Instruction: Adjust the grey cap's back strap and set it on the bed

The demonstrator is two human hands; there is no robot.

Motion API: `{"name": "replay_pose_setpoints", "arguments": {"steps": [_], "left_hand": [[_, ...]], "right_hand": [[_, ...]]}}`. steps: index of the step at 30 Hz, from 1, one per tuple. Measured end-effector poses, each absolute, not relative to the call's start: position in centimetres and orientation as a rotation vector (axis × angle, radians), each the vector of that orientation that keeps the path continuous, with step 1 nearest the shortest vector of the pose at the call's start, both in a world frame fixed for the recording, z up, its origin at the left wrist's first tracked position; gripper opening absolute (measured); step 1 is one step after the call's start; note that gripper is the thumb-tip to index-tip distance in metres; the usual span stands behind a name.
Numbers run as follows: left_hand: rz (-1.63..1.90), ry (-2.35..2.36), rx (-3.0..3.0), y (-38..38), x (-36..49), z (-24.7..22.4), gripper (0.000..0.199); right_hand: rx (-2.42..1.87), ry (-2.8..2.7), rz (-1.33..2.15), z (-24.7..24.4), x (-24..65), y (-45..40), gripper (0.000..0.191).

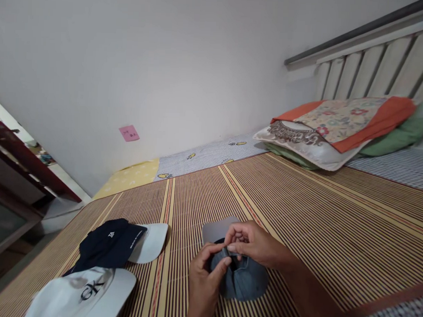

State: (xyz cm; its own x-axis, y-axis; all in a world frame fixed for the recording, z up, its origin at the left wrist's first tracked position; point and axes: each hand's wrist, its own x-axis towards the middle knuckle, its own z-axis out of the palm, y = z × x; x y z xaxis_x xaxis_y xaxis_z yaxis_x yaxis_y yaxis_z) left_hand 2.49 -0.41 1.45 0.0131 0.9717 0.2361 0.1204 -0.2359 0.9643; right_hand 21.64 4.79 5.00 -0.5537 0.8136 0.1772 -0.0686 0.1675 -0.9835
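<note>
Blue-grey cap [247, 281] on the striped mat [196, 209], brim pointing away from the wearer, back opening facing the hands. Left hand [205, 276]: thumb and fingers pinched together on the strap edge at the back opening, from the near left side. Right hand [252, 243]: thumb and forefinger closed on the same edge, fingers curled, forearm coming in from the lower right; the fingertips of both hands nearly meet. Exact strap detail too small to tell. To the left of the cap, well apart from it: navy cap [104, 242] with small white lettering, a pale brim showing at its right; white cap [82, 295] with black letters, nearer the wearer and touching the navy cap. Far right: cushions [302, 143] in a pile under an orange and floral cloth [351, 117], beside a white slatted headboard [381, 67]. Wall [186, 74] behind carries a pink note [129, 133].
</note>
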Motion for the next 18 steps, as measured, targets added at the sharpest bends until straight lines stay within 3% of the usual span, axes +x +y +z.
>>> {"name": "replay_pose_setpoints", "arguments": {"steps": [5,10,13,18], "left_hand": [[1.292,1.116,1.507,-0.3,2.0,1.2,0.024],[1.246,1.122,1.37,-0.1,2.1,0.9,0.037],[1.267,1.104,1.332,-0.1,2.2,1.0,0.041],[1.181,1.111,1.35,-0.1,1.5,1.5,0.031]], "right_hand": [[-0.762,-1.742,1.399,5.5,22.1,4.6,0.009],[-0.911,-1.821,1.348,6.4,22.1,4.3,0.024],[-0.947,-1.852,1.313,6.6,21.9,4.2,0.022],[-0.973,-1.894,1.235,6.7,22.1,4.3,0.02]]}}
